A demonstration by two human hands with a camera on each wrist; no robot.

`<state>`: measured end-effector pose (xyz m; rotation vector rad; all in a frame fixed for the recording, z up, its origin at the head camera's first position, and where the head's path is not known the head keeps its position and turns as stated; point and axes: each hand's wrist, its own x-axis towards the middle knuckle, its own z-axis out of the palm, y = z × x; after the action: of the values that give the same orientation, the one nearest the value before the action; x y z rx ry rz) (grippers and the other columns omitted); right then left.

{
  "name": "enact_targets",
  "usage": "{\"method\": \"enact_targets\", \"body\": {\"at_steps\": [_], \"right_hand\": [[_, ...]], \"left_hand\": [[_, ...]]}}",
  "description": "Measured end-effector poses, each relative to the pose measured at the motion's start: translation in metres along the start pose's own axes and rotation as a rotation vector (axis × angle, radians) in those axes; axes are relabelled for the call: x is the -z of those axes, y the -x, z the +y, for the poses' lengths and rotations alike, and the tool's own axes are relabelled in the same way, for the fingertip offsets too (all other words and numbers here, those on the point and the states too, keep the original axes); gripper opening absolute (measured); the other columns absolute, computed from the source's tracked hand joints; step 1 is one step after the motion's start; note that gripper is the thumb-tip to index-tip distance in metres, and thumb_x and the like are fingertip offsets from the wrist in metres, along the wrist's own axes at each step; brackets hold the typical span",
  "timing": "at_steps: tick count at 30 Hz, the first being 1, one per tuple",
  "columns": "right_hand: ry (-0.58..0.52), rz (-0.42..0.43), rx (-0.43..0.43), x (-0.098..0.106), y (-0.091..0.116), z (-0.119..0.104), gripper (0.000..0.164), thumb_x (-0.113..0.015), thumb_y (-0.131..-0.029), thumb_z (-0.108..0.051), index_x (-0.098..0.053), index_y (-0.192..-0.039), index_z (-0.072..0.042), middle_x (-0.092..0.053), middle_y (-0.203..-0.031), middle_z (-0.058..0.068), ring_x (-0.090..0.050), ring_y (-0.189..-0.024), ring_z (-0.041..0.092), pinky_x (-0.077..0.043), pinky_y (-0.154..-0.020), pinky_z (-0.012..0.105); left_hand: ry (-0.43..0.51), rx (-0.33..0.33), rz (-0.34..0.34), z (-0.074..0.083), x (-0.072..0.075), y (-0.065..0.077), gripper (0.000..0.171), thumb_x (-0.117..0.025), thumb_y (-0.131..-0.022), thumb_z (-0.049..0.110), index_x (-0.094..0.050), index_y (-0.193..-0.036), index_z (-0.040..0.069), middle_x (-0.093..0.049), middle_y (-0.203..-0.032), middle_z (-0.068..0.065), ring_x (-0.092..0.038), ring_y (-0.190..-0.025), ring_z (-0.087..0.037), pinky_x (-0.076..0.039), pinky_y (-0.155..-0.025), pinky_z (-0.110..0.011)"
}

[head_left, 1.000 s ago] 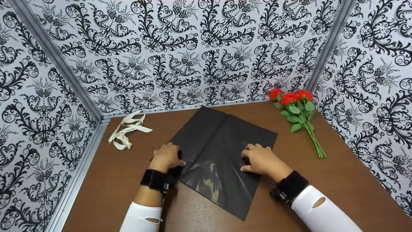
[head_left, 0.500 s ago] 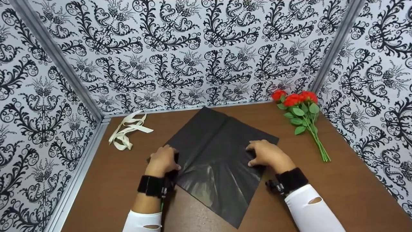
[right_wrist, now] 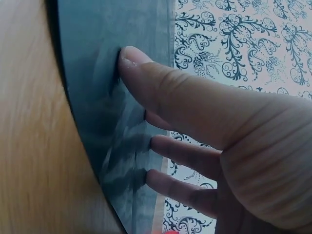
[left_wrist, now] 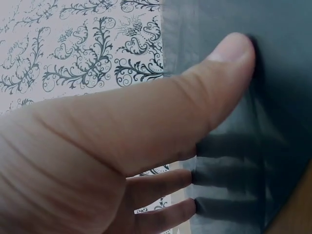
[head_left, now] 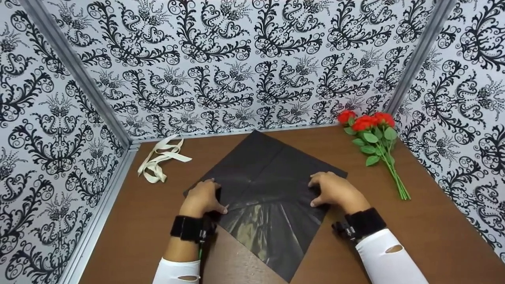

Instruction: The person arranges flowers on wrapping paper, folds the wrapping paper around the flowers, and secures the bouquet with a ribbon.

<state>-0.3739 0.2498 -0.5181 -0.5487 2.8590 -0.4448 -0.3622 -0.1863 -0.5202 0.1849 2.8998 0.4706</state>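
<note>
A thin, slightly shiny black wrapping sheet (head_left: 268, 189) lies on the brown table, turned like a diamond. Faint creases run across it, and light reflects off its near part. My left hand (head_left: 202, 197) rests on its left side, thumb apart from the fingers. On the right side, my right hand (head_left: 337, 193) touches it in much the same way. In the left wrist view the thumb and fingertips press on the face of the sheet (left_wrist: 287, 73). The right wrist view likewise has the thumb and fingertips against the sheet (right_wrist: 92, 73).
A loose cream ribbon (head_left: 158, 157) lies at the back left of the table (head_left: 130, 228). Red artificial roses (head_left: 365, 122) with green stems lie at the back right. Patterned walls (head_left: 221, 71) enclose the back and both sides.
The raised fold down the middle of the sheet has flattened to a faint crease. My hands have moved slightly apart, and the sheet's near corner has shifted toward me and left.
</note>
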Motion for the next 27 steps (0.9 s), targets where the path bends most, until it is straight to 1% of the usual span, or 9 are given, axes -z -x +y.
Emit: {"method": "enact_targets", "body": {"at_steps": [2, 6, 12, 17, 24, 27], "right_hand": [[0.003, 0.002, 0.002, -0.0009, 0.0003, 0.0002, 0.061, -0.095, -0.077, -0.039, -0.075, -0.129, -0.015, -0.057, -0.156, 0.011, -0.049, -0.144, 0.046, -0.047, -0.111, 0.063], [0.012, 0.01, 0.007, -0.0017, 0.0003, 0.0005, 0.06, -0.096, -0.076, -0.04, -0.075, -0.127, -0.016, -0.058, -0.154, 0.012, -0.05, -0.141, 0.045, -0.047, -0.11, 0.063], [0.037, 0.02, 0.011, 0.0006, 0.0004, -0.0026, 0.055, -0.098, -0.072, -0.042, -0.078, -0.117, -0.018, -0.062, -0.144, 0.011, -0.056, -0.134, 0.043, -0.05, -0.106, 0.061], [0.041, 0.036, 0.007, 0.0019, 0.0011, -0.0048, 0.051, -0.099, -0.069, -0.04, -0.078, -0.11, -0.018, -0.065, -0.136, 0.009, -0.059, -0.127, 0.04, -0.053, -0.102, 0.06], [0.035, 0.029, -0.011, 0.0001, 0.002, -0.0041, 0.05, -0.1, -0.068, -0.042, -0.077, -0.108, -0.021, -0.064, -0.132, 0.007, -0.059, -0.126, 0.038, -0.053, -0.1, 0.06], [0.032, 0.035, -0.002, -0.0003, 0.0022, -0.0038, 0.051, -0.1, -0.068, -0.042, -0.077, -0.107, -0.021, -0.064, -0.13, 0.007, -0.06, -0.124, 0.038, -0.053, -0.099, 0.059]], "left_hand": [[0.011, 0.009, -0.014, -0.0005, -0.0007, -0.0007, 0.098, -0.101, -0.066, 0.045, -0.061, -0.149, 0.012, -0.042, -0.167, -0.018, -0.041, -0.151, -0.048, -0.041, -0.114, -0.071], [0.018, 0.006, -0.035, -0.0017, -0.0012, -0.0025, 0.099, -0.101, -0.067, 0.042, -0.059, -0.151, 0.011, -0.038, -0.17, -0.018, -0.036, -0.155, -0.048, -0.04, -0.117, -0.069], [0.042, -0.003, -0.046, -0.0002, 0.0017, -0.0022, 0.104, -0.103, -0.063, 0.043, -0.059, -0.15, 0.007, -0.04, -0.168, -0.02, -0.041, -0.152, -0.047, -0.041, -0.12, -0.061], [0.039, 0.002, -0.04, -0.001, 0.0016, -0.0016, 0.107, -0.104, -0.061, 0.044, -0.058, -0.151, 0.008, -0.04, -0.168, -0.018, -0.043, -0.152, -0.045, -0.042, -0.119, -0.062], [0.053, -0.015, -0.048, -0.0044, 0.0011, -0.002, 0.108, -0.104, -0.062, 0.041, -0.056, -0.153, 0.009, -0.038, -0.169, -0.019, -0.041, -0.153, -0.046, -0.041, -0.12, -0.061], [0.055, -0.014, -0.048, -0.0045, 0.0003, -0.0018, 0.108, -0.104, -0.062, 0.041, -0.056, -0.153, 0.009, -0.037, -0.17, -0.019, -0.04, -0.153, -0.046, -0.04, -0.121, -0.061]]}}
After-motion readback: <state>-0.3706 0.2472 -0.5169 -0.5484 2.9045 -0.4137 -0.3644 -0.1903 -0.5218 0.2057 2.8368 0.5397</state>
